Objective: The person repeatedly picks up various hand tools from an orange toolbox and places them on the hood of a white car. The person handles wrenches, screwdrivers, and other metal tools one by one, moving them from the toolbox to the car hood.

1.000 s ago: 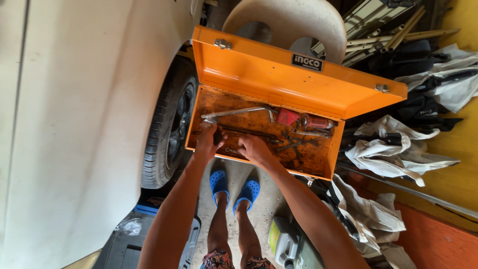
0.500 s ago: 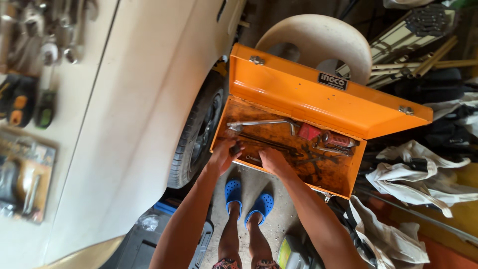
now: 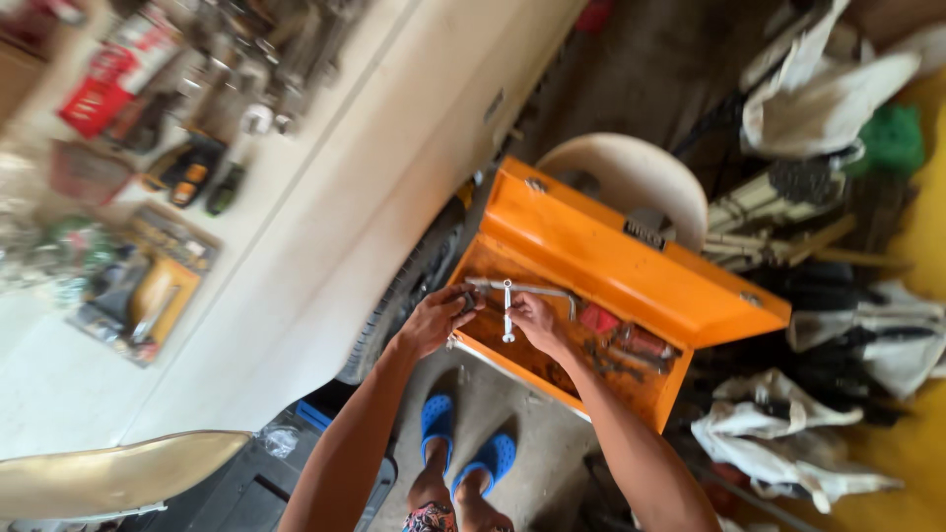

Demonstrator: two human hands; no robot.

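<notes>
Orange toolbox, lid open, holds rusty tools; right hand lifts wrench.

Garage workshop; car, orange toolbox (tools inside), wall-hung tools.

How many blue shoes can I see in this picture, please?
2. The left blue shoe is on the floor below the orange toolbox. The right blue shoe is beside it, a little lower in the frame. None looks hidden.
</notes>
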